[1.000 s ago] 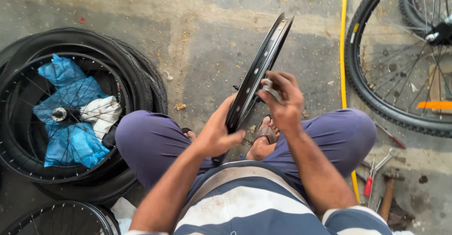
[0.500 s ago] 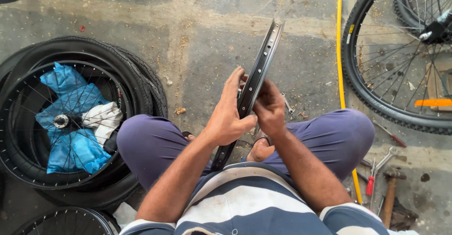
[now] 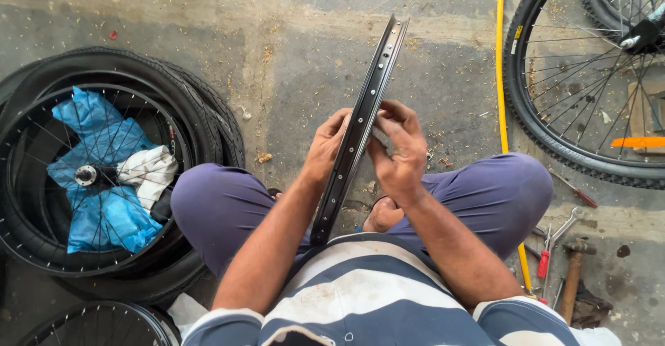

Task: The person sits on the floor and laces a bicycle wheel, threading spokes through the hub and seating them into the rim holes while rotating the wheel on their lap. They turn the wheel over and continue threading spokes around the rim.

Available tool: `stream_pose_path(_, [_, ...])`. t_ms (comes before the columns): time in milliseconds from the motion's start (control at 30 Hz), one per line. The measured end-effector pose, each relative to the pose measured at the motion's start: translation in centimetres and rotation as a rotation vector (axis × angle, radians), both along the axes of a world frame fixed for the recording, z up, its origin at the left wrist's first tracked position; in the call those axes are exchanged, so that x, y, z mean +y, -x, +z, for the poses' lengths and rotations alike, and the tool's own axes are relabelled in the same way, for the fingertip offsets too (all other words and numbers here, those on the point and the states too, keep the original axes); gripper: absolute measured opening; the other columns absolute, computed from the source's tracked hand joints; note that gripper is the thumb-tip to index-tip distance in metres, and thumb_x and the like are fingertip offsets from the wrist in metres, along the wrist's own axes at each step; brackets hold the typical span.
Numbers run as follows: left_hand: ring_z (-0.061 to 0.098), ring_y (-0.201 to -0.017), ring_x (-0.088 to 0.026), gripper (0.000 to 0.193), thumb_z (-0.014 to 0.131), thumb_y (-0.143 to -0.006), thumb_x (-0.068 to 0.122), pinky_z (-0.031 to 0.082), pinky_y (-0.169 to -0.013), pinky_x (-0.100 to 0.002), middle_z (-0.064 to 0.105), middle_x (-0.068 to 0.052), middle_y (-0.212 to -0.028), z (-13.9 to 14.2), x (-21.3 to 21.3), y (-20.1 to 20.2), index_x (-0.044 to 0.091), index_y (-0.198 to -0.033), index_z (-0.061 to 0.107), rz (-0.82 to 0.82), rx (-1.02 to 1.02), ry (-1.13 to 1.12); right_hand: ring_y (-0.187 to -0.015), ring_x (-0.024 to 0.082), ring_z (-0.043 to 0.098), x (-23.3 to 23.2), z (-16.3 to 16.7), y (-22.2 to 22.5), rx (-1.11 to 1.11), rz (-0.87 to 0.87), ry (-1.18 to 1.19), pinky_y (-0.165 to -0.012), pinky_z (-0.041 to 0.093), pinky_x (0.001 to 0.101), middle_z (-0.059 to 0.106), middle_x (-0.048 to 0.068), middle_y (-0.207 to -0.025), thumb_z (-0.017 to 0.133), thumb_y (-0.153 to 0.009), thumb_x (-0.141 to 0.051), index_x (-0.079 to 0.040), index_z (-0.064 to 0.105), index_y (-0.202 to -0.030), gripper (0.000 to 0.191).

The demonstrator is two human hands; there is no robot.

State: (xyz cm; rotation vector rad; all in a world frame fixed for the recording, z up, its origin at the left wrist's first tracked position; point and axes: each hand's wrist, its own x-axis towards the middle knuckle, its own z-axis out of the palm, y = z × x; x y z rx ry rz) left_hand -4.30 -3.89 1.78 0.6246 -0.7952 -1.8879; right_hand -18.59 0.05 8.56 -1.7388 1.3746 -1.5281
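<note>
Fingers (image 3: 388,121) of both hands pinch a bare black bicycle rim (image 3: 360,128) from either side, and it stands on edge between the person's knees, tilted away at the top. The left hand (image 3: 324,148) lies flat against the rim's near-left face, its fingers curled round the edge. The right hand (image 3: 402,155) is closed on the opposite side, with something small and grey under its fingertips; I cannot tell what it is. It looks like hand work on the rim's inner channel, a section at a time. By my guess, the next move calls for turning the rim a little while the left hand steadies it.

Left of the hands lies one spoked wheel (image 3: 90,176) on a stack of tyres (image 3: 208,121), with blue plastic (image 3: 104,214) and one white rag (image 3: 149,173) on its hub. Right of them stands one bicycle wheel (image 3: 589,76) beside one yellow hose (image 3: 500,62). Below right lie one hammer (image 3: 573,266), one spanner (image 3: 564,225) and two screwdrivers (image 3: 544,263).
</note>
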Motion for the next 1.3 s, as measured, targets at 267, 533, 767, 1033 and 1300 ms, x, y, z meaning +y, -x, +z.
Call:
stream_pose_path(267, [0.057,-0.078,-0.002,0.04,0.057,-0.107,0.041,0.048,-0.067,-0.02,0.064,0.006,-0.091,-0.1,-1.8,-0.5,0.005,-0.119,0.068,-0.13,-0.126,0.017,-0.133,0.032,0.055,-1.2,0.6,3.3,0.183,0.246,-0.072,-0.115,0.046,0.0422,0.048,0.02,-0.151,0.08,-0.088,-0.005,-0.002,0.063,-0.135,0.051])
stream_pose_path(533, [0.063,-0.088,-0.006,0.044,0.053,-0.106,0.042,0.053,-0.08,-0.023,0.068,-0.001,-0.1,-1.0,-0.4,-0.5,0.004,-0.126,0.063,-0.061,0.105,-0.071,-0.117,0.028,0.063,-4.1,-0.9,2.3,0.183,0.223,-0.082,-0.101,0.053,0.0374,0.06,0.015,-0.13,0.081,-0.086,-0.007,-0.003,0.066,-0.119,0.037])
stream_pose_path(767, [0.053,-0.087,-0.002,0.043,0.049,-0.11,0.039,0.046,-0.075,-0.02,0.061,0.004,-0.103,-1.2,0.4,-0.9,0.007,-0.137,0.059,-0.095,-0.031,0.026,-0.095,0.022,0.064,-3.3,0.0,-0.2,0.058,0.028,-0.067,-0.086,0.054,0.0354,0.063,0.011,-0.111,0.084,-0.078,-0.006,-0.001,0.069,-0.105,0.031])
stream_pose_path(1033, [0.059,-0.094,-0.002,0.043,0.044,-0.11,0.037,0.05,-0.084,-0.021,0.066,0.004,-0.107,-0.6,-2.1,-0.9,0.004,-0.135,0.059,-0.163,-0.143,0.083,-0.126,0.029,0.057,-4.1,-1.1,1.0,0.162,0.216,-0.004,-0.107,0.049,0.0376,0.051,0.016,-0.138,0.084,-0.084,-0.01,-0.001,0.065,-0.123,0.044])
stream_pose_path(1300, [0.056,-0.084,-0.003,0.041,0.047,-0.112,0.039,0.048,-0.074,-0.021,0.063,0.003,-0.1,-2.0,0.0,-0.3,0.006,-0.131,0.062,-0.074,-0.027,0.051,-0.121,0.025,0.058,-3.0,-3.2,0.4,-0.027,0.072,-0.025,-0.101,0.053,0.0336,0.052,0.015,-0.134,0.088,-0.083,-0.009,-0.006,0.066,-0.12,0.043])
